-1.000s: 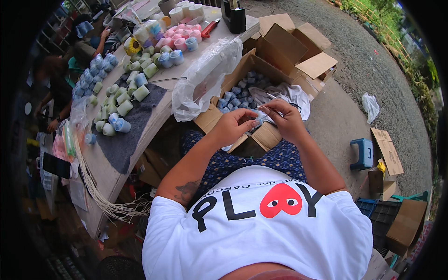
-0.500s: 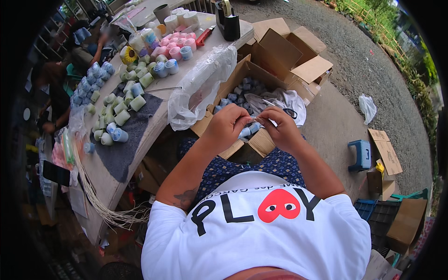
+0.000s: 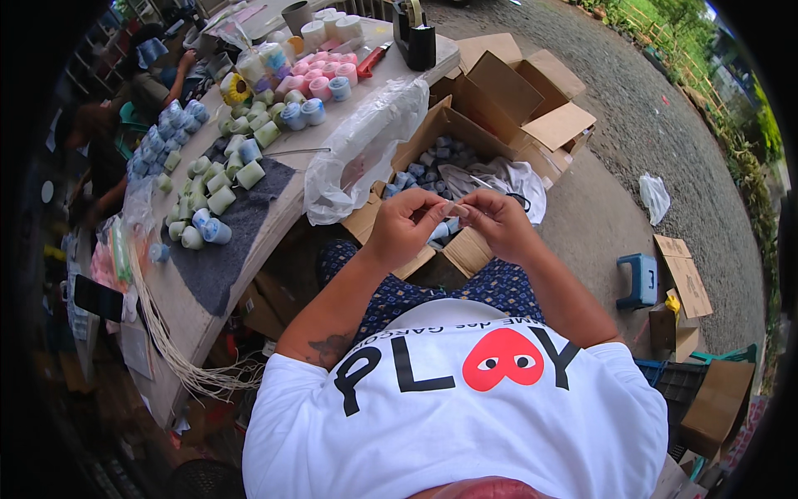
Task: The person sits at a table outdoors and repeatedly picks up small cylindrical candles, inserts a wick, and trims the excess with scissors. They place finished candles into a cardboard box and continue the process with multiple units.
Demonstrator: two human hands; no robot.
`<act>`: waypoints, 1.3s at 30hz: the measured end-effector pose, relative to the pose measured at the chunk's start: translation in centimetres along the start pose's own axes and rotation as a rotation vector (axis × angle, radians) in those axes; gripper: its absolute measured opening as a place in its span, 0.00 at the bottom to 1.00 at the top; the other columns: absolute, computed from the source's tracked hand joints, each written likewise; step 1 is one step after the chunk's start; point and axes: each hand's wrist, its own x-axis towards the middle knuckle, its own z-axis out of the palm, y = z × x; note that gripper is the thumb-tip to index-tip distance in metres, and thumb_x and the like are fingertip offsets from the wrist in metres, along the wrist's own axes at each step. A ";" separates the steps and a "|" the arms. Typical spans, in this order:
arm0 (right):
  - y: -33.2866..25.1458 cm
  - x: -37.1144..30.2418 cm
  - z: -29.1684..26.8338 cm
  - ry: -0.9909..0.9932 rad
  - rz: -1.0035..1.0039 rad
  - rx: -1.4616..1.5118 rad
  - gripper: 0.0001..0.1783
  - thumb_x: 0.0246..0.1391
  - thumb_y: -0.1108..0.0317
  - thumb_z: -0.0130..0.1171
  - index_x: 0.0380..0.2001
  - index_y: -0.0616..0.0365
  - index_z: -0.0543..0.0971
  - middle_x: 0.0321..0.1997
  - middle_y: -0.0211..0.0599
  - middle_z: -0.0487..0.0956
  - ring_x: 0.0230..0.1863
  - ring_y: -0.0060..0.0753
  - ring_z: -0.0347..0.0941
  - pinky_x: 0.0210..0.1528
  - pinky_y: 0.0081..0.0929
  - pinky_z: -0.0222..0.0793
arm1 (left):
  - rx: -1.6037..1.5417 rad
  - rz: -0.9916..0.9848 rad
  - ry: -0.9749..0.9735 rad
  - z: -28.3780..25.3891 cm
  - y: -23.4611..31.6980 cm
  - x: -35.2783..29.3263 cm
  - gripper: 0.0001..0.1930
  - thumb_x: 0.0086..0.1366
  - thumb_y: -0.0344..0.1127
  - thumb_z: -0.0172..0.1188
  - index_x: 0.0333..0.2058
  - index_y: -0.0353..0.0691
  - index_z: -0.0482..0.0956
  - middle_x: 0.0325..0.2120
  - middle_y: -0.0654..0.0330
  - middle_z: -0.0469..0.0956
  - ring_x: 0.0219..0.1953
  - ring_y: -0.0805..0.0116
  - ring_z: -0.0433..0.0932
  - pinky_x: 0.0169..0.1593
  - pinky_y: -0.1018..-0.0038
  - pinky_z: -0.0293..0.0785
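Observation:
My left hand (image 3: pixel 406 224) and my right hand (image 3: pixel 499 223) meet fingertip to fingertip in front of me, over an open cardboard box (image 3: pixel 470 250). Both are pinched around a small whitish piece (image 3: pixel 451 209), too small and too covered to name. Below them in the box lie several blue-grey candle-like cylinders (image 3: pixel 413 177) and a crumpled white cloth (image 3: pixel 489 176). To the left, on the table, green cylinders (image 3: pixel 221 200) of the same kind rest on a dark grey cloth (image 3: pixel 205 268).
Pink cylinders (image 3: pixel 320 87), blue ones (image 3: pixel 170 133) and a black tape dispenser (image 3: pixel 413 41) stand on the table. A clear plastic bag (image 3: pixel 363 158) hangs over its edge. White cords (image 3: pixel 199 370) droop off the near corner. Right sits a blue stool (image 3: pixel 637 281). People sit far left.
My hands have drawn closer, so the fingertips now touch around the small piece. The whole view has shifted slightly.

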 end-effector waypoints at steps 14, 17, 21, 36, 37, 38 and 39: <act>2.4 -0.6 2.4 0.189 -0.026 0.324 0.10 0.56 0.67 0.56 0.36 0.63 0.78 0.33 0.31 0.77 0.35 0.20 0.71 0.40 0.18 0.67 | 0.210 0.259 0.159 1.4 -2.4 -0.5 0.01 0.58 0.26 0.58 0.29 0.36 0.75 0.21 0.59 0.72 0.21 0.69 0.70 0.24 0.74 0.65; 2.7 -0.7 1.8 0.238 -0.101 0.079 0.08 0.56 0.68 0.56 0.35 0.62 0.78 0.32 0.33 0.76 0.35 0.21 0.71 0.39 0.19 0.66 | 0.247 0.191 0.017 0.3 -0.9 -0.3 0.01 0.57 0.25 0.58 0.29 0.35 0.75 0.21 0.58 0.72 0.21 0.66 0.71 0.25 0.73 0.66; 2.5 -0.7 1.5 0.169 -0.039 0.010 0.09 0.56 0.67 0.56 0.34 0.62 0.78 0.32 0.33 0.76 0.35 0.21 0.71 0.39 0.19 0.66 | 0.317 0.328 -0.030 -0.7 -1.9 0.0 0.03 0.56 0.24 0.60 0.29 0.34 0.75 0.22 0.57 0.72 0.23 0.62 0.71 0.27 0.72 0.67; 1.0 0.7 2.4 0.069 -0.204 -0.087 0.07 0.55 0.69 0.56 0.34 0.61 0.74 0.30 0.34 0.73 0.34 0.29 0.70 0.39 0.26 0.65 | -0.556 -0.090 -0.024 1.9 -3.9 -0.4 0.08 0.71 0.35 0.43 0.43 0.41 0.67 0.35 0.65 0.69 0.37 0.81 0.66 0.43 0.82 0.64; 0.8 0.7 2.5 0.114 -0.284 -0.205 0.06 0.54 0.71 0.56 0.33 0.61 0.73 0.29 0.35 0.72 0.33 0.32 0.70 0.38 0.28 0.65 | -0.529 -0.086 0.014 2.2 -3.2 -0.4 0.11 0.71 0.39 0.42 0.44 0.41 0.67 0.34 0.68 0.69 0.35 0.83 0.66 0.42 0.84 0.63; 0.9 0.8 2.7 0.164 -0.343 -0.257 0.05 0.53 0.72 0.56 0.32 0.61 0.73 0.29 0.37 0.72 0.33 0.35 0.70 0.38 0.29 0.64 | -0.521 -0.101 0.038 2.3 -3.1 -0.5 0.10 0.71 0.39 0.42 0.43 0.41 0.68 0.34 0.68 0.69 0.35 0.83 0.66 0.42 0.84 0.63; 1.1 0.7 3.0 0.217 -0.398 -0.312 0.05 0.52 0.73 0.57 0.31 0.61 0.73 0.29 0.38 0.72 0.32 0.38 0.70 0.37 0.30 0.64 | -0.518 -0.117 0.059 2.6 -3.1 -0.5 0.10 0.71 0.39 0.42 0.42 0.41 0.68 0.33 0.68 0.70 0.36 0.83 0.66 0.43 0.84 0.63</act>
